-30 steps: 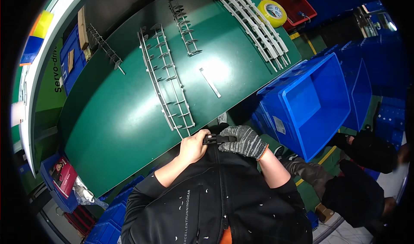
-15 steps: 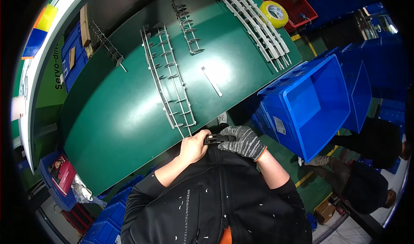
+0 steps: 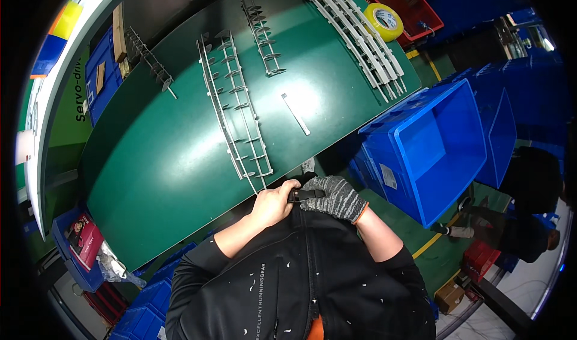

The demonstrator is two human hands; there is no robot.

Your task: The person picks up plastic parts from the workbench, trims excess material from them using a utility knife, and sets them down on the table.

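Note:
My left hand [image 3: 271,203], bare, and my right hand [image 3: 334,198], in a grey knit glove with an orange cuff, meet at the near edge of the green table [image 3: 162,177]. Both close on a small black object [image 3: 302,194] held between them, close to my chest; its shape is mostly hidden by the fingers. Just beyond my left hand ends a long grey plastic strip with side tabs [image 3: 237,108], lying flat on the table. A short flat grey bar [image 3: 296,114] lies to its right.
More tabbed strips [image 3: 262,27] and a bundle of white strips [image 3: 354,36] lie at the table's far side. A yellow tape roll [image 3: 384,20] sits in a red tray. Large blue bins [image 3: 442,141] stand to my right. Another person [image 3: 532,220] is beyond them.
My hands stay together at the table edge, barely shifting. The person on the right has moved farther off to the right.

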